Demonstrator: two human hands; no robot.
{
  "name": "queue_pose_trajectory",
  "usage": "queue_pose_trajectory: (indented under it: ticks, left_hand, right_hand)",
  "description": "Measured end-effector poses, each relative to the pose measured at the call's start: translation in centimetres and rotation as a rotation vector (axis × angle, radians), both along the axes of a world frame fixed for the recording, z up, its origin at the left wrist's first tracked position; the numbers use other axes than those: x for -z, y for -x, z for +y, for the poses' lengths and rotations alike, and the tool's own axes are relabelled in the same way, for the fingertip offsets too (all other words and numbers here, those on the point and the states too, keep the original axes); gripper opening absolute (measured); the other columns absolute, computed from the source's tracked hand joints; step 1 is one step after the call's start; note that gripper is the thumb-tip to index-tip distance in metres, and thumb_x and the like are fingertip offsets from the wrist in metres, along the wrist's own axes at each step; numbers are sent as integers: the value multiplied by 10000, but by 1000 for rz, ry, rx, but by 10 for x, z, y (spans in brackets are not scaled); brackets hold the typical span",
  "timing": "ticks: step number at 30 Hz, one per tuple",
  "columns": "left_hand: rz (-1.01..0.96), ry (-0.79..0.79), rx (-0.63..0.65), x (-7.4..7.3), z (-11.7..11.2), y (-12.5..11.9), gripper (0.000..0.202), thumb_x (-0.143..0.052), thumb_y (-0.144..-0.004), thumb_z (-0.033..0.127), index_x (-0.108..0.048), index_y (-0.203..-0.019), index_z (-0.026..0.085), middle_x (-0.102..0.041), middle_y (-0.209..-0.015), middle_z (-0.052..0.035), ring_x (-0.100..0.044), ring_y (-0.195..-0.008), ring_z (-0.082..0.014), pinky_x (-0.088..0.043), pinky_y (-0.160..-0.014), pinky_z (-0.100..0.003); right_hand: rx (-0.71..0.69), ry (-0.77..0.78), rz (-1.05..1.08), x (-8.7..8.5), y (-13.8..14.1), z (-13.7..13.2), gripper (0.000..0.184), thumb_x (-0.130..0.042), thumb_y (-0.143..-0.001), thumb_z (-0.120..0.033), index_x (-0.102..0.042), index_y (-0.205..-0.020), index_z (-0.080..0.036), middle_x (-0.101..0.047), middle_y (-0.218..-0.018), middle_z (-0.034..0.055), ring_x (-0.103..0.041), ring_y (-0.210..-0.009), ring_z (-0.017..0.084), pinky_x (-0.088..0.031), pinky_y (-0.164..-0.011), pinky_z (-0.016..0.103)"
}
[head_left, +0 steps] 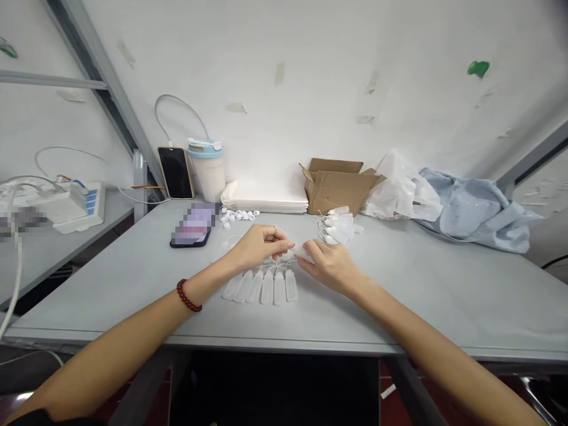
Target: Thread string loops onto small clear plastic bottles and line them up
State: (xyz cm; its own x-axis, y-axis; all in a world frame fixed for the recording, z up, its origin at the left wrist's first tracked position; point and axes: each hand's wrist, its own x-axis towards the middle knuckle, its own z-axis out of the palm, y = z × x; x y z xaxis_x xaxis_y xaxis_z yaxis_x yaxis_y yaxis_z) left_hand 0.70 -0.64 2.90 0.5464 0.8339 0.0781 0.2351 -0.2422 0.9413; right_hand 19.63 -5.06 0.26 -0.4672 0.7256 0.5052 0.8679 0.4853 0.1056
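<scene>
My right hand (331, 263) is closed around a small translucent white squeeze bottle (302, 253), mostly hidden by the fingers. Close to its tip, my left hand (266, 244) is pinched, thumb against fingers; whatever lies between them is too small to tell. Below the hands, several similar bottles (267, 289) lie side by side in a row, with thin white cords at their necks. More of them sit partly hidden behind the left hand. Further back on the right is a heap of white-tipped bottles (339, 228). Small white caps (239, 216) are scattered at the back left.
Along the wall stand a phone (176, 171) on a cable, a lidded tumbler (208, 171), a white stack (266, 198), an open cardboard box (339, 192), a plastic bag (399, 189) and blue cloth (474, 204). Another phone (195, 225) lies left on the grey table (421, 296).
</scene>
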Motion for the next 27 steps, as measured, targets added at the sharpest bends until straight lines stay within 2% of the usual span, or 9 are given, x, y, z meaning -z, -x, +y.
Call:
queue_pose_trajectory:
  ticks: [7, 11, 15, 18, 23, 27]
  left_hand:
    - [11, -93, 23, -7, -1, 4, 207, -643, -745, 324, -670, -787, 123, -635, -698, -32, -565, -619, -118, -457, -580, -244]
    - [20, -128, 59, -5, 2, 5, 212, -631, -753, 312, -674, -841, 125, -652, -767, -44, -578, -675, -131, -464, -626, -261]
    - [-12, -133, 68, -2, 5, 6, 225, -663, -709, 270, -664, -882, 126, -663, -897, -66, -602, -823, -168, -482, -762, -308]
    - [-3, -129, 67, -3, 5, 6, 232, -675, -698, 268, -663, -886, 133, -664, -912, -63, -606, -842, -172, -486, -782, -316]
    - [-68, 8, 88, -7, 4, 9, 238, -653, -749, 349, -687, -861, 141, -670, -798, -43, -624, -731, -144, -493, -745, -294]
    - [-100, 149, 80, -8, 5, 10, 216, -699, -713, 293, -689, -851, 128, -654, -678, -24, -604, -622, -117, -497, -674, -270]
  right_hand:
    - [-115, 120, 324, 4, -2, 1, 181, -467, -867, -344, -467, -807, -173, -552, -556, -9, -452, -440, 95, -282, -466, 208]
    - [-145, 107, 383, 6, -1, 2, 177, -482, -865, -347, -448, -806, -183, -529, -523, -28, -454, -423, 95, -296, -459, 201]
    - [-137, 68, 355, 9, 1, 3, 174, -501, -859, -337, -451, -810, -178, -543, -532, -22, -478, -420, 99, -287, -444, 198]
    - [-107, 22, 291, 11, 1, 5, 168, -490, -868, -331, -458, -816, -175, -576, -568, -7, -499, -425, 101, -267, -432, 200]
    - [-104, -199, 140, 12, 2, 3, 161, -454, -896, -296, -474, -803, -167, -615, -616, 18, -507, -418, 103, -241, -419, 223]
    - [-134, -344, 32, 9, 5, -1, 174, -442, -911, -276, -492, -791, -160, -616, -605, 23, -548, -458, 118, -241, -413, 243]
